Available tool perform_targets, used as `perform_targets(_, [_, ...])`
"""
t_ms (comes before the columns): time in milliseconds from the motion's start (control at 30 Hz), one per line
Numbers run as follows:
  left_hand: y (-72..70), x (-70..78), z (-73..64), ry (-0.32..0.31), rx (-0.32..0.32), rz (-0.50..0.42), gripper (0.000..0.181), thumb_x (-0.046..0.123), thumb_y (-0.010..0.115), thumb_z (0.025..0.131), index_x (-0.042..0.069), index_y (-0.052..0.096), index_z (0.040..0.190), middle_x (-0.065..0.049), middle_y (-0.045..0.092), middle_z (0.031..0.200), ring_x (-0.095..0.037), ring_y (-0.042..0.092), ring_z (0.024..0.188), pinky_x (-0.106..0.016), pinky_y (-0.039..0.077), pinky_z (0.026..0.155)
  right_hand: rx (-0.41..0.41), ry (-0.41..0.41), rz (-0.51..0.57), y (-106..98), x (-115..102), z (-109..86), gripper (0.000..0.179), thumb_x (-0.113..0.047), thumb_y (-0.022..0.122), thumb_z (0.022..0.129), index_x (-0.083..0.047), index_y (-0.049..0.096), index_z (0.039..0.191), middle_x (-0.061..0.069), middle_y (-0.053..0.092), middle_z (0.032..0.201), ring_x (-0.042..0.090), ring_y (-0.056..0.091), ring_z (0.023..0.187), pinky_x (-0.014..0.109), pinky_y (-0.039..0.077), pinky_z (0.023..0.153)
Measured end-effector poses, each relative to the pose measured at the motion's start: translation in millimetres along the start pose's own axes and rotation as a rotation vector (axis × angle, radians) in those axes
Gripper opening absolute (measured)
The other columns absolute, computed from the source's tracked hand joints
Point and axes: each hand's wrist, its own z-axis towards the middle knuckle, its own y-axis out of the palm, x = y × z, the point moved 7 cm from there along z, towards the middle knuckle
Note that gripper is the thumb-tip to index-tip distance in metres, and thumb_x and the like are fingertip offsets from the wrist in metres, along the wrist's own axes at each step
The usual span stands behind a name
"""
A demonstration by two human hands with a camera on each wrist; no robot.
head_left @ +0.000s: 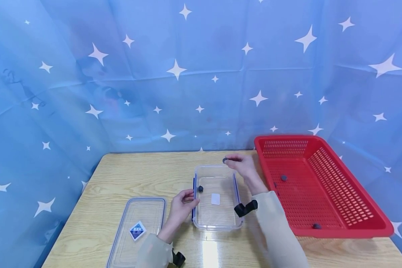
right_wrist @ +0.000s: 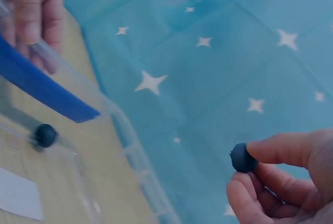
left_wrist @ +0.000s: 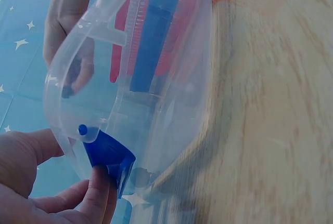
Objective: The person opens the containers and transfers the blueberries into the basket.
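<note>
My right hand (head_left: pixel 242 166) pinches a blueberry (right_wrist: pixel 243 158) between thumb and fingertips, above the far right corner of a clear plastic container (head_left: pixel 217 227). With my left hand (head_left: pixel 181 206) I grip the container's left wall, the thumb at the rim and the fingers against a blue latch (left_wrist: pixel 108 154) outside. Inside, another blueberry (right_wrist: pixel 46 135) lies on the bottom near that left wall, close to a white rectangular label (head_left: pixel 215 199). The container stands lidless on the wooden table, its blue side latches hanging down.
On the right stands a red perforated basket (head_left: pixel 341 233) with a few blueberries (head_left: pixel 283 178) scattered on its floor. A clear lid (head_left: pixel 147 203) with a blue seal and a diamond sticker lies at the left. Behind the wooden table (head_left: pixel 130 175) hangs a blue starred curtain (head_left: pixel 201 85).
</note>
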Motion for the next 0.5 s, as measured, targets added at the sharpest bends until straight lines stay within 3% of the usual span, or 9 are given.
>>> perform_targets(333, [-0.6,1.8,-0.8,0.003,0.006,0.005,0.038,0.001,0.070,0.080,-0.015,0.055,0.111,-0.025,0.062,0.098,-0.030,0.061,0.091,-0.018,0.053,0.073,0.047,-0.041,0.008,-49.8,-19.5,-6.6,0.035,-0.015,0.066,0.088,0.004,0.062,0.117,0.013,0.060,0.110,0.010,0.056,0.083,0.017,0.051,0.074])
perform_targets(500, [0.5,15.1,-5.2,-0.006,-0.003,-0.002,0.036,-0.005,0.067,0.080,-0.019,0.053,0.110,-0.030,0.060,0.098,-0.038,0.059,0.092,-0.015,0.051,0.070,0.086,-0.063,-0.040,-76.5,-20.5,-10.8,0.040,-0.022,0.066,0.088,0.000,0.061,0.121,0.010,0.058,0.112,0.009,0.054,0.086,0.018,0.052,0.076])
